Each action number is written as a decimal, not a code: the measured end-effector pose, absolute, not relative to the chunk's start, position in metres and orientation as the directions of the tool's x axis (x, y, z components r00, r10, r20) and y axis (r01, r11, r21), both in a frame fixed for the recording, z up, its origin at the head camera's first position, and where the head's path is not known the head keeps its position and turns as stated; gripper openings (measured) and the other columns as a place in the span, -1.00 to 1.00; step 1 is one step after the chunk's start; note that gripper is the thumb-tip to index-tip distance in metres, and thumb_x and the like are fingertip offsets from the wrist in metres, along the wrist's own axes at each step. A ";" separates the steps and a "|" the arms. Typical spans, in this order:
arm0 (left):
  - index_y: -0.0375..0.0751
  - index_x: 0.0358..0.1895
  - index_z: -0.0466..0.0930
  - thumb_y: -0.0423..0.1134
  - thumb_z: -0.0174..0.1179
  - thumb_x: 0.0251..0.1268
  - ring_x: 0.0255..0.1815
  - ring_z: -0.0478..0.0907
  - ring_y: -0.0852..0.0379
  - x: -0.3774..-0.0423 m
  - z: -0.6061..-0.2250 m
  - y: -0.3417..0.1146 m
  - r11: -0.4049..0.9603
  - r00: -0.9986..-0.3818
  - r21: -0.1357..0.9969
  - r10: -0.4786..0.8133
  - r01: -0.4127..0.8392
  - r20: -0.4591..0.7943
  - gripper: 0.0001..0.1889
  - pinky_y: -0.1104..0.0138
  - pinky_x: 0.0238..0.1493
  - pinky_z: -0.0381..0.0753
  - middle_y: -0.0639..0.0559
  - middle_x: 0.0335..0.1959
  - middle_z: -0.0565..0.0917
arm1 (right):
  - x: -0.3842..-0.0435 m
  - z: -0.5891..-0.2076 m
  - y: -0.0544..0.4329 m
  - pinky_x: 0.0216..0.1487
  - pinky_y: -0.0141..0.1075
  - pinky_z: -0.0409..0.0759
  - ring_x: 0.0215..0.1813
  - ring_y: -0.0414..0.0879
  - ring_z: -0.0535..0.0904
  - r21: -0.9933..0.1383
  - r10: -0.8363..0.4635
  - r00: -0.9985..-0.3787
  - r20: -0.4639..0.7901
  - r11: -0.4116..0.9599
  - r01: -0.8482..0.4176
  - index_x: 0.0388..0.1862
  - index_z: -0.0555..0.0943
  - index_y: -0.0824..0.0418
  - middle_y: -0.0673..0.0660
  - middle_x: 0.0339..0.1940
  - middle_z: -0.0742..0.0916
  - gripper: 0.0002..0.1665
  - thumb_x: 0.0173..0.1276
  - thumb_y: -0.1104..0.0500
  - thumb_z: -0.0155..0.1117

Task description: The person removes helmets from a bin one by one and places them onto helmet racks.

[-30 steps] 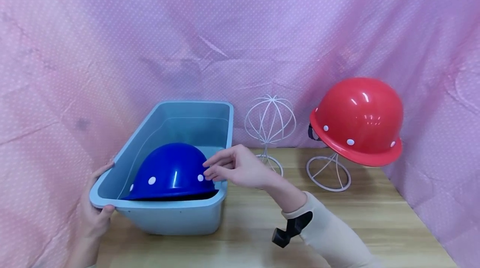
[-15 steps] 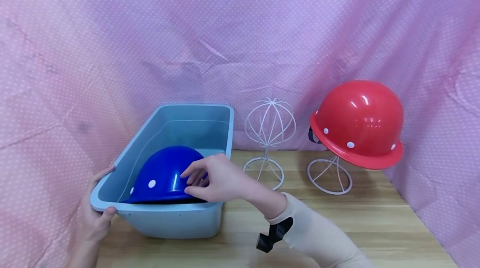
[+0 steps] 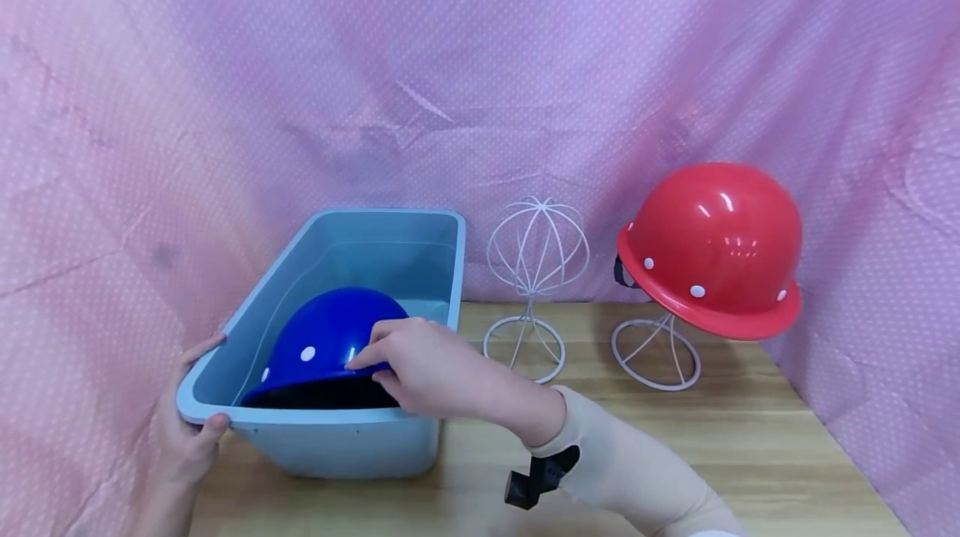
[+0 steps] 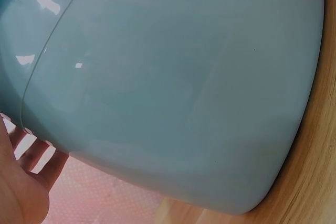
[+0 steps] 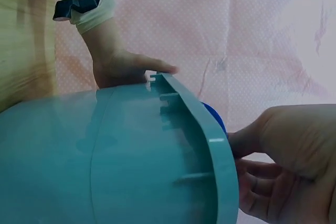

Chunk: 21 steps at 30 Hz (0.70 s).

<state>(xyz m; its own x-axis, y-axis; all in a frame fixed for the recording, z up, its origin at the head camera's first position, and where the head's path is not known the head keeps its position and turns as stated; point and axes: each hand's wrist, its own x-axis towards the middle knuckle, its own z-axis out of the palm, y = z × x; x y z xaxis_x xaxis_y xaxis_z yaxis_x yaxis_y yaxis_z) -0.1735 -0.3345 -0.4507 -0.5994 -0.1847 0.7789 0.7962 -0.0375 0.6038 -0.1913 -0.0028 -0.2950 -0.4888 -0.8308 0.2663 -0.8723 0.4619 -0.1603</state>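
A blue hard hat [image 3: 333, 324] with white buttons sits inside the near end of a grey-blue plastic bin [image 3: 341, 447]. My right hand [image 3: 435, 368] pinches the near right part of its brim, index finger on top and thumb below. The brim is tipped up, so the dark underside shows. My left hand [image 3: 187, 441] grips the bin's near left corner, thumb in front of the rim. In the left wrist view, the fingers of that hand [image 4: 23, 187] wrap the bin wall [image 4: 157, 87]. Only a sliver of the hat [image 5: 214, 115] shows past the rim in the right wrist view.
Right of the bin stands a bare white wire hat stand [image 3: 536, 258]. Farther right, a red hard hat [image 3: 716, 245] rests tilted on a second wire stand [image 3: 656, 353]. A pink dotted cloth [image 3: 480, 87] hangs behind the wooden table [image 3: 480, 495].
My right hand has moved left and down from the hat's right side and taken hold of the brim. The hat's near edge has tilted up. My left hand has stayed on the bin.
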 end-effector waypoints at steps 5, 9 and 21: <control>-0.62 0.48 0.33 -0.19 0.62 0.06 0.29 0.55 0.06 -0.167 -0.450 -0.332 -0.006 -0.637 0.651 -0.216 0.759 0.740 -0.03 0.50 0.18 0.53 -0.19 0.36 0.60 | -0.199 -0.297 -0.003 0.02 -0.44 0.72 -0.02 -0.20 0.78 -0.175 -0.752 -0.537 0.382 0.511 -0.841 0.05 0.83 0.14 0.01 -0.05 0.85 -0.75 0.53 0.21 0.29; -0.60 0.48 0.35 -0.18 0.64 0.02 0.26 0.56 0.06 -0.168 -0.445 -0.329 0.016 -0.651 0.669 -0.216 0.743 0.728 -0.01 0.60 0.18 0.57 -0.18 0.34 0.61 | -0.212 -0.295 -0.001 -0.14 -0.41 0.67 -0.25 -0.17 0.71 -0.236 -0.685 -0.574 0.448 0.529 -0.815 -0.20 0.79 0.19 0.03 -0.34 0.81 -0.72 0.61 0.07 0.24; -0.60 0.48 0.32 -0.16 0.60 0.10 0.24 0.57 0.05 -0.174 -0.444 -0.331 0.009 -0.635 0.643 -0.148 0.766 0.758 -0.04 0.58 0.21 0.58 -0.19 0.33 0.60 | -0.257 -0.302 -0.008 -0.56 -0.41 0.17 -0.60 -0.23 0.26 -0.344 -0.525 -0.745 0.412 0.667 -0.661 -0.61 0.30 0.07 -0.08 -0.69 0.33 -0.37 0.47 -0.25 0.29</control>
<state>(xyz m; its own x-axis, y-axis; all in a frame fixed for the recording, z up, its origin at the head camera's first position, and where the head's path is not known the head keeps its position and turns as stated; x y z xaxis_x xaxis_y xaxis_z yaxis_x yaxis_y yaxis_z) -0.1743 -0.3308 -0.4442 -0.6352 -0.1477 0.7581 0.7656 0.0087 0.6432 -0.2570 -0.0077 -0.3016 -0.7446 -0.5249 0.4124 -0.6608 0.6672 -0.3438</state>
